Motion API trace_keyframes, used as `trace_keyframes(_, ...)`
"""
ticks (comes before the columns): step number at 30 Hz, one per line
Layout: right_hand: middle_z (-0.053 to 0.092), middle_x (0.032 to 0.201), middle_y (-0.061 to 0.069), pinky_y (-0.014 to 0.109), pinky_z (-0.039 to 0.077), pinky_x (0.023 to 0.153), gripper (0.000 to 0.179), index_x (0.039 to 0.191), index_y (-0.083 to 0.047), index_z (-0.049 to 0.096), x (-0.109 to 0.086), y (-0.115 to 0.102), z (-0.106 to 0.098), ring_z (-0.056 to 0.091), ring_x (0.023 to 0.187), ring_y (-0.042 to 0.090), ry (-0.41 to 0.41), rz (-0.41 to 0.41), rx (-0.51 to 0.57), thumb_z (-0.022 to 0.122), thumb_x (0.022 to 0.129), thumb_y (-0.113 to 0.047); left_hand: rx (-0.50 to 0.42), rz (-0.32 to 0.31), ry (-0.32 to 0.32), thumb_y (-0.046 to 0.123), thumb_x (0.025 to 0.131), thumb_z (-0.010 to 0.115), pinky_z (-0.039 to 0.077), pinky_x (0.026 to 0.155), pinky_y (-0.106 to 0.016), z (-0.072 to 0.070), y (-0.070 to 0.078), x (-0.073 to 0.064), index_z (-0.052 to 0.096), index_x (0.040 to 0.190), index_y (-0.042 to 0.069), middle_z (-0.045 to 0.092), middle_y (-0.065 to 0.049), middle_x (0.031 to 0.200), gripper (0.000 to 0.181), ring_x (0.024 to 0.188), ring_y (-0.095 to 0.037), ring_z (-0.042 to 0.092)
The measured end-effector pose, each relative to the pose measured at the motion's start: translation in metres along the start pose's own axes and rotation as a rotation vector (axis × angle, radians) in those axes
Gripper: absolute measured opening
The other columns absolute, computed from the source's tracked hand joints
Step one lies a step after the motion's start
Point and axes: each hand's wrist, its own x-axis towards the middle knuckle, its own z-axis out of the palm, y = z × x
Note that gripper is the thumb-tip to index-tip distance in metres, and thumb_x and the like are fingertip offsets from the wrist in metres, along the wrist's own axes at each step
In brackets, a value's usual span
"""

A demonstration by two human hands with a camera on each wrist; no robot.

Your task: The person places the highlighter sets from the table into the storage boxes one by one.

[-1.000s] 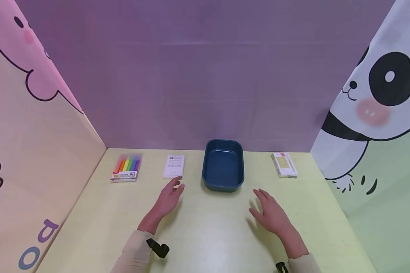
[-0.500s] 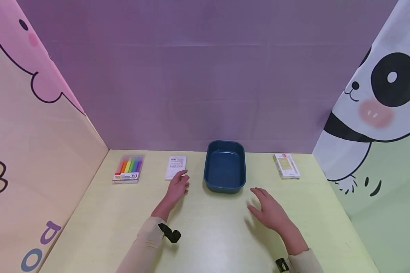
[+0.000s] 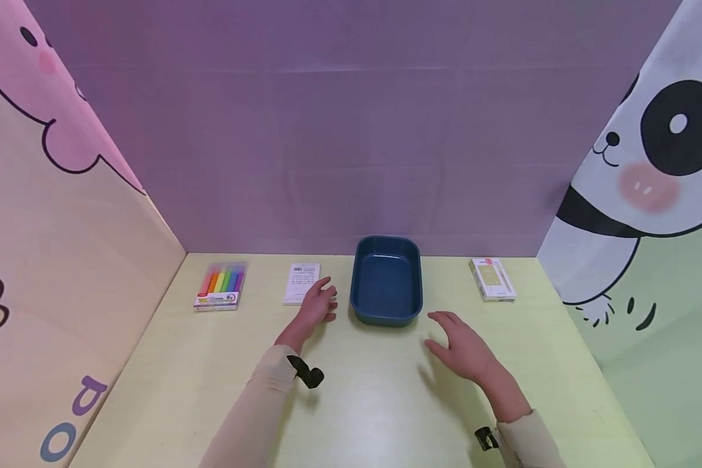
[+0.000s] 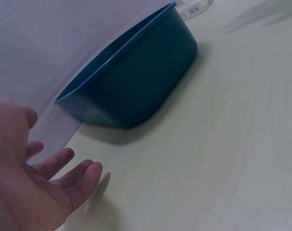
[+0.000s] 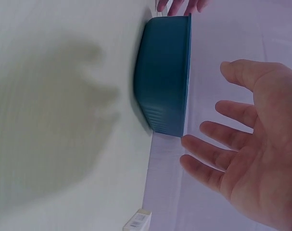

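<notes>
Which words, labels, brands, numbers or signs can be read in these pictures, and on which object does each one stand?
"O": blue, on the left wall.
"P", probably: purple, tilted, on the same wall.
Marker pack: its label has print too small to read surely.
White card: lines of print, too small to read.
White box: print and a red mark, too small to read.
Blue tray: no text visible.

Well left of my left fingers (image 3: 322, 286) lies a clear pack of coloured markers (image 3: 219, 287). Beyond and right of my right fingers (image 3: 444, 318) sits a white-and-gold box (image 3: 492, 280); farther right, a panda wall print (image 3: 649, 188). Past both sets rises a purple backdrop (image 3: 351, 130).
</notes>
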Motion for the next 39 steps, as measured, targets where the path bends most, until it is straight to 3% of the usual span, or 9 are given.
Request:
trace_keyframes(9, 0.056, 0.129, 0.016, 0.049, 0.044, 0.096, 0.048, 0.131, 0.001, 0.055, 0.003, 0.000, -0.010, 0.055, 0.117, 0.034, -0.013, 0.007, 0.016, 0.068, 0.091, -0.021, 0.002, -0.043, -0.006, 0.025, 0.101, 0.047, 0.054, 0.069, -0.034, 0.011, 0.012, 0.010, 0.038, 0.148, 0.011, 0.052, -0.018, 0.129, 0.050, 0.091, -0.027, 0.057)
trace_keyframes(16, 0.056, 0.130, 0.017, 0.049, 0.047, 0.092, 0.048, 0.131, 0.001, 0.055, 0.003, 0.002, -0.015, 0.057, 0.112, 0.034, -0.025, 0.032, 0.020, 0.068, 0.091, -0.021, 0.013, -0.054, -0.014, 0.024, 0.102, 0.047, 0.054, 0.064, -0.031, 0.018, 0.010, 0.018, 0.040, 0.148, 0.013, 0.055, -0.019, 0.122, 0.048, 0.086, -0.024, 0.059)
trace_keyframes(24, 0.057, 0.128, 0.016, 0.050, 0.045, 0.095, 0.046, 0.130, -0.001, 0.056, 0.009, 0.005, -0.024, 0.055, 0.116, 0.034, -0.042, 0.013, -0.027, 0.067, 0.092, -0.023, 0.007, -0.035, -0.129, 0.022, 0.104, 0.043, 0.057, 0.070, -0.042, 0.021, 0.010, 0.023, 0.029, 0.154, 0.020, 0.053, -0.021, 0.128, 0.051, 0.089, -0.025, 0.065)
trace_keyframes(32, 0.057, 0.128, 0.017, 0.049, 0.044, 0.096, 0.047, 0.130, 0.002, 0.056, 0.017, 0.011, -0.030, 0.055, 0.116, 0.034, -0.055, 0.005, -0.043, 0.067, 0.092, -0.023, 0.023, -0.039, -0.188, 0.025, 0.105, 0.043, 0.055, 0.070, -0.044, 0.021, 0.015, 0.026, 0.024, 0.155, 0.028, 0.051, -0.020, 0.133, 0.054, 0.101, -0.034, 0.064)
trace_keyframes(39, 0.057, 0.127, 0.018, 0.049, 0.046, 0.093, 0.045, 0.129, 0.002, 0.056, 0.023, 0.017, -0.042, 0.058, 0.109, 0.036, -0.045, -0.002, -0.023, 0.066, 0.092, -0.021, 0.058, -0.030, -0.242, 0.021, 0.105, 0.043, 0.054, 0.070, -0.043, 0.024, 0.020, 0.029, 0.019, 0.156, 0.027, 0.044, -0.024, 0.138, 0.057, 0.103, -0.038, 0.062)
